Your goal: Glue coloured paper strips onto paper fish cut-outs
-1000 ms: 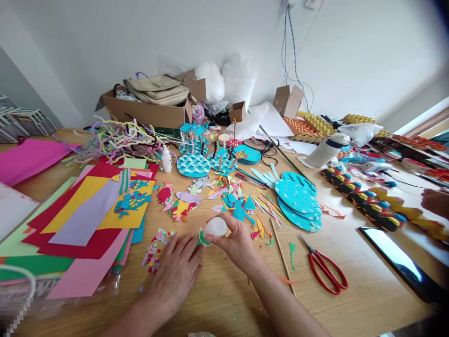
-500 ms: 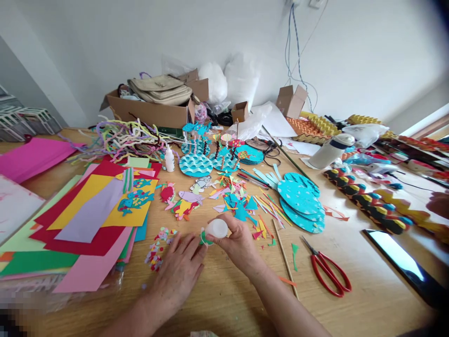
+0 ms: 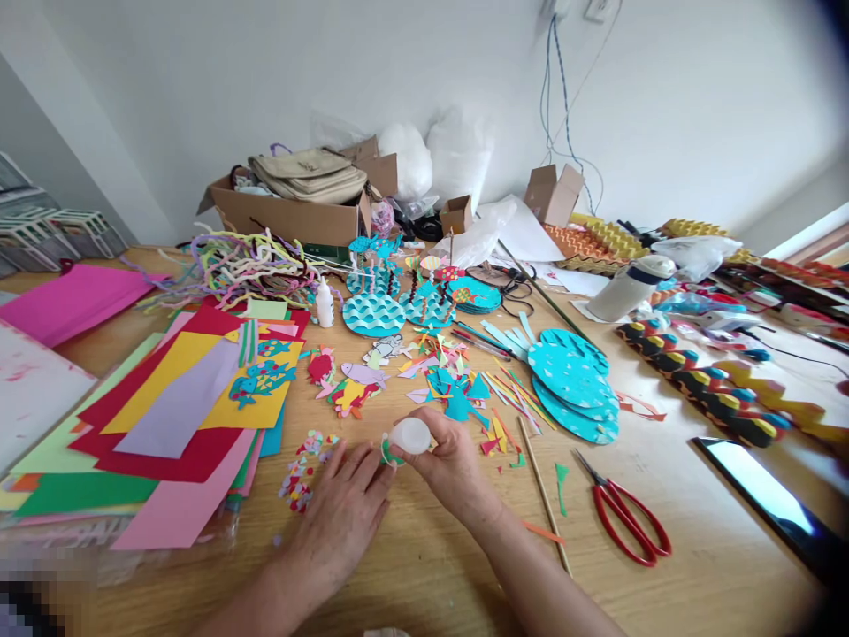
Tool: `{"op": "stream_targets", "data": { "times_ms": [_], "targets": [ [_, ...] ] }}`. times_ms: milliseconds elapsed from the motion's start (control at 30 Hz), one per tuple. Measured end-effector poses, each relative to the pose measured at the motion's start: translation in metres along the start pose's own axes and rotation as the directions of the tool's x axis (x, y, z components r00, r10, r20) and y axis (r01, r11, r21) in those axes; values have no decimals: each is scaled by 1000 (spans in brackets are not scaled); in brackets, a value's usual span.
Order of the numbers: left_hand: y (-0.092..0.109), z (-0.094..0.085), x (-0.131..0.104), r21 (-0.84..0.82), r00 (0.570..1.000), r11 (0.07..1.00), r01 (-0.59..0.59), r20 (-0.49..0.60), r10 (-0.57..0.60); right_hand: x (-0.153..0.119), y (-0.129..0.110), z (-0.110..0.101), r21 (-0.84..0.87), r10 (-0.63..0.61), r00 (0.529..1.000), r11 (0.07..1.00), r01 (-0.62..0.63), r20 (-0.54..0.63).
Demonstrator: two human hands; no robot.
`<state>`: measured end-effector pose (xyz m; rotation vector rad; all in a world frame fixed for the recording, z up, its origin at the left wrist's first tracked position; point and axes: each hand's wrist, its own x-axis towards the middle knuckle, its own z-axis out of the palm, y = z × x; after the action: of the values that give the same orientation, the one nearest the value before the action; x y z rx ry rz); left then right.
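Observation:
My right hand [image 3: 451, 460] is closed around a small white squeeze bottle [image 3: 411, 435], seen from its base end and tilted with its tip pointing down and left. Under the bottle is a small green piece of paper [image 3: 391, 453], partly hidden by the bottle and fingers. My left hand [image 3: 348, 509] lies palm down on the table, fingers stretched out, its fingertips beside the green piece. Whether they touch it I cannot tell. Left of this hand is a scatter of coloured paper dots [image 3: 306, 469]. Above the hands lie a lilac paper fish [image 3: 364, 374] and other cut-outs.
Red-handled scissors [image 3: 627, 513], a thin wooden stick [image 3: 544, 495] and a phone [image 3: 762, 495] lie at right. Blue ovals [image 3: 574, 389] sit behind them. Stacked coloured paper [image 3: 159, 425] covers the left side. Another white bottle [image 3: 325, 303] stands behind, near blue wave-patterned stands [image 3: 373, 316].
The whole view has shifted slightly. My hands and the bottle stay in nearly the same pose over the green piece. At the right edge, a dark blurred shape has gone from view.

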<state>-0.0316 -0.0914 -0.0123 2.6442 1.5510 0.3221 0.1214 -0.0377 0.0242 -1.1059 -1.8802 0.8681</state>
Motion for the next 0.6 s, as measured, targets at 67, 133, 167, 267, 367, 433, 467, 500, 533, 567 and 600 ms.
{"op": "stream_targets", "data": {
  "times_ms": [67, 133, 167, 267, 367, 433, 467, 500, 533, 567, 600],
  "targets": [
    [0, 2, 0, 2, 1000, 1000, 0, -10, 0, 0, 0, 0, -21, -20, 1000, 1000, 20, -1],
    [0, 2, -1, 5, 1000, 1000, -2, -13, 2, -1, 1, -1, -44, -36, 999, 998, 36, 5],
    [0, 2, -1, 6, 1000, 1000, -4, -12, 4, -1, 2, -3, -54, -38, 999, 998, 38, 7],
    [0, 0, -1, 8, 1000, 1000, -8, 2, 8, -3, 3, -9, -86, -4, 1000, 996, 4, -1],
    [-1, -1, -1, 8, 1000, 1000, -12, 13, 11, -3, 1, -14, -82, 30, 999, 996, -31, -9],
    [-1, -1, 0, 4, 1000, 1000, -14, 20, 14, -2, -1, -14, -52, 42, 999, 998, -42, 1],
    [-1, -1, 0, 1, 1000, 1000, -13, 24, 13, -2, -3, -12, -38, 47, 999, 998, -47, 8],
    [-1, -1, 0, -1, 1000, 1000, -11, 28, 11, -1, -4, -11, -30, 50, 999, 998, -50, 13],
    [-1, -1, 0, -3, 1000, 1000, -8, 29, 8, 0, -4, -9, -26, 48, 999, 999, -48, 15],
    [-1, -1, 0, -3, 1000, 1000, -5, 29, 6, 0, -5, -7, -25, 41, 999, 999, -41, 16],
    [-1, 0, 0, -4, 1000, 1000, -4, 27, 4, 1, -4, -6, -22, 29, 999, 999, -29, 19]
  ]
}}
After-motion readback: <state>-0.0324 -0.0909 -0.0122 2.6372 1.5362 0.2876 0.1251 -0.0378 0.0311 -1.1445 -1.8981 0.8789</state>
